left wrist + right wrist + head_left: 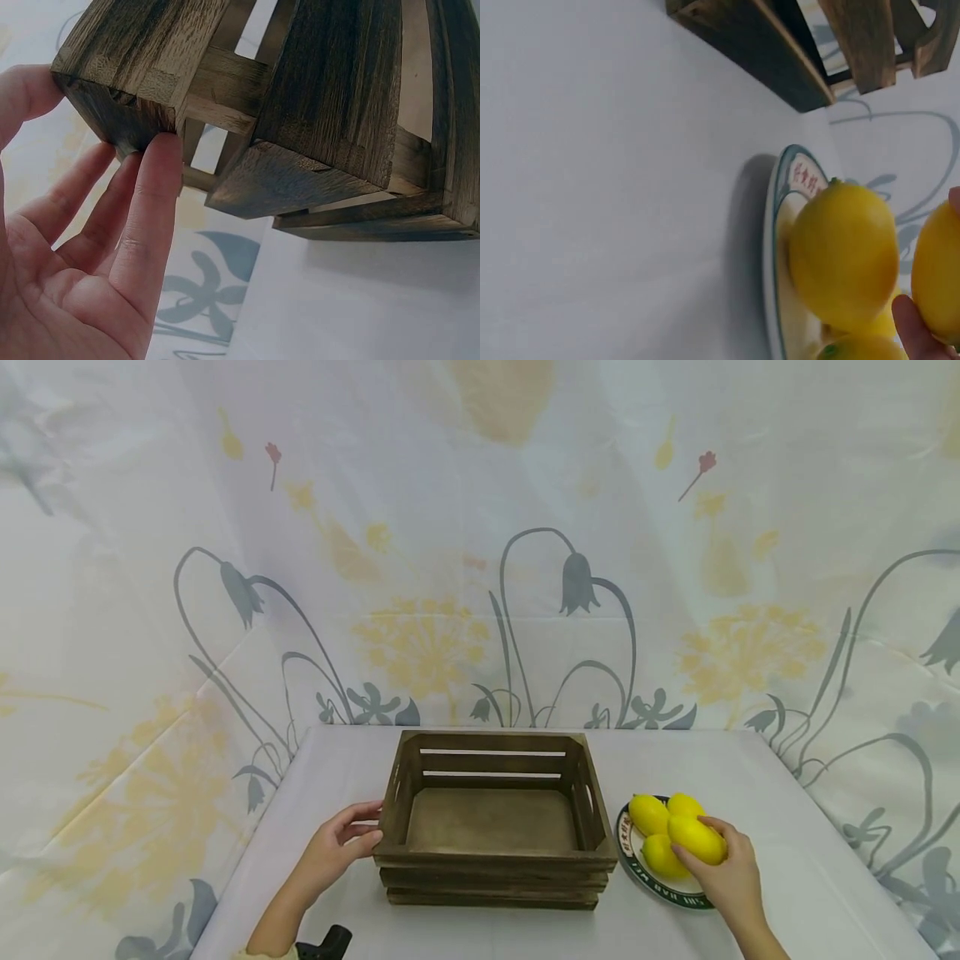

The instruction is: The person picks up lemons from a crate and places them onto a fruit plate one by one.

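A brown slatted wooden crate (495,864) stands on the white-covered table with nothing inside. At its left end is my left hand (341,839); in the left wrist view the thumb (154,202) and fingers lie about the corner of a slat, gripping it. My right hand (731,864) holds a yellow lemon (693,837) between thumb and fingers, over a round patterned plate (637,868). Three other lemons (648,815) lie on that plate, right of the crate. In the right wrist view the held lemon (937,274) is cut off by the frame edge.
White cloth covers the table (480,935). Behind and on both sides hang pale curtains (450,527) printed with grey and yellow flowers. A black strap device (326,943) sits at my left wrist. The crate's right side stands close to the plate.
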A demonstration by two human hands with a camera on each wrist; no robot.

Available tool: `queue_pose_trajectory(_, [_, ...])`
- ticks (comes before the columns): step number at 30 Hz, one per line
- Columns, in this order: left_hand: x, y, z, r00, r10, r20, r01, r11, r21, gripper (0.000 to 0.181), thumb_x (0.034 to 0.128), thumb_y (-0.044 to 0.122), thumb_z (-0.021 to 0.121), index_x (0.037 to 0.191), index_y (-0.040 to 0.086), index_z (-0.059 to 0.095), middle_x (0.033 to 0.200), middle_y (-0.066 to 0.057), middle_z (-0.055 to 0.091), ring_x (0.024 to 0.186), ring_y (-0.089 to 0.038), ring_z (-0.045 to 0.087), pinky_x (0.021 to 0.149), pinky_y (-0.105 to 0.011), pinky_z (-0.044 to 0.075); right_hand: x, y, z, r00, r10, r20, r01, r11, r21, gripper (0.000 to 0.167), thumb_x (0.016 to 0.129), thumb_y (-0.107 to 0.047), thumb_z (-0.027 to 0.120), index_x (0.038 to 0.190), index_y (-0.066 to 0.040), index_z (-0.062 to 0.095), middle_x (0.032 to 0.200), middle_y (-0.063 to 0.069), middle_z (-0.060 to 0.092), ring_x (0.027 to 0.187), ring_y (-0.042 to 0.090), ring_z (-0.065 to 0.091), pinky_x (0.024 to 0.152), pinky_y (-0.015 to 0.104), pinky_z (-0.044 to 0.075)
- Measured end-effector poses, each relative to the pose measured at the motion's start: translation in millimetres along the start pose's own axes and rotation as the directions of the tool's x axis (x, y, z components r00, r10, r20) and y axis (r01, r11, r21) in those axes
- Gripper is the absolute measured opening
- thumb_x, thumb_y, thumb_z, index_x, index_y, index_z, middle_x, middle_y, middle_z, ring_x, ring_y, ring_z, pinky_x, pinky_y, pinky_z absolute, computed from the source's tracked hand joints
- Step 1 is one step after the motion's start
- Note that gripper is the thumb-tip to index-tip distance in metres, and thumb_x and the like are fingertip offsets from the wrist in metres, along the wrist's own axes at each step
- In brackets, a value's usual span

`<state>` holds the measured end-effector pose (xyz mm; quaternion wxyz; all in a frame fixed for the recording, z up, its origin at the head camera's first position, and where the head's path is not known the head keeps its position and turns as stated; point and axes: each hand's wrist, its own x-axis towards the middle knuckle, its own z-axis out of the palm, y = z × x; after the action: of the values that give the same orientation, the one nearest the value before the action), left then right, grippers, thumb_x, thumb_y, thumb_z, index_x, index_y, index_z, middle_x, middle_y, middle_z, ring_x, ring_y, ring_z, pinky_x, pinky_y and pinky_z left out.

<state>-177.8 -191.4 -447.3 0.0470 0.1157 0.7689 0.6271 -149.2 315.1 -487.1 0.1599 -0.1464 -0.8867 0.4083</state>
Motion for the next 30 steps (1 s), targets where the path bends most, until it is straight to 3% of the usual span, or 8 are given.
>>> queue_pose_trajectory(8, [0.9,-0.2,1.3,1.0,-0.006,-0.008,0.006,1.0,0.001,0.047,0.0891,0.01,0.062,0.13,-0.005,0.046,0.125,-0.023,0.051,0.101,-0.018,0.057,0.076,-0.027,0.052,-3.5,17.8,3.3,0.992,0.068,-0.11,-0.067,0.998,0.008,0.064,0.081,-0.03,0.073,0.125,0.005,0.043,0.117,0.03,0.036,0.104,0.042,0.036,0.087,0.056,0.032])
queue_pose_trajectory(13, [0.6,0.0,1.3,1.0,-0.009,-0.017,0.009,1.0,0.0,0.046,0.089,0.01,0.062,0.13,-0.004,0.047,0.124,-0.022,0.051,0.102,-0.021,0.057,0.076,-0.027,0.052,-7.2,17.8,3.6,0.983,0.134,-0.125,-0.135,0.991,0.0,0.072,0.08,-0.038,0.071,0.126,0.007,0.04,0.117,0.027,0.036,0.103,0.04,0.036,0.085,0.055,0.032])
queue_pose_trajectory(25, [-1.1,0.9,1.4,1.0,-0.017,-0.018,0.017,1.0,-0.005,0.046,0.0891,0.009,0.062,0.13,-0.004,0.047,0.124,-0.022,0.051,0.102,-0.022,0.057,0.075,-0.028,0.052,-18.0,28.3,12.7,0.981,0.193,-0.011,-0.193,0.979,-0.069,0.072,0.076,-0.036,0.074,0.121,0.009,0.04,0.114,0.031,0.032,0.103,0.045,0.036,0.091,0.059,0.03])
queue_pose_trajectory(30, [-1.3,0.5,2.0,0.999,-0.017,-0.031,0.016,1.0,-0.007,0.045,0.089,0.009,0.062,0.13,-0.004,0.048,0.123,-0.022,0.052,0.102,-0.023,0.057,0.075,-0.028,0.052,-17.6,28.9,15.5,0.986,0.162,0.03,-0.158,0.982,-0.105,0.075,0.075,-0.037,0.076,0.122,0.008,0.04,0.113,0.031,0.033,0.101,0.045,0.037,0.087,0.058,0.032])
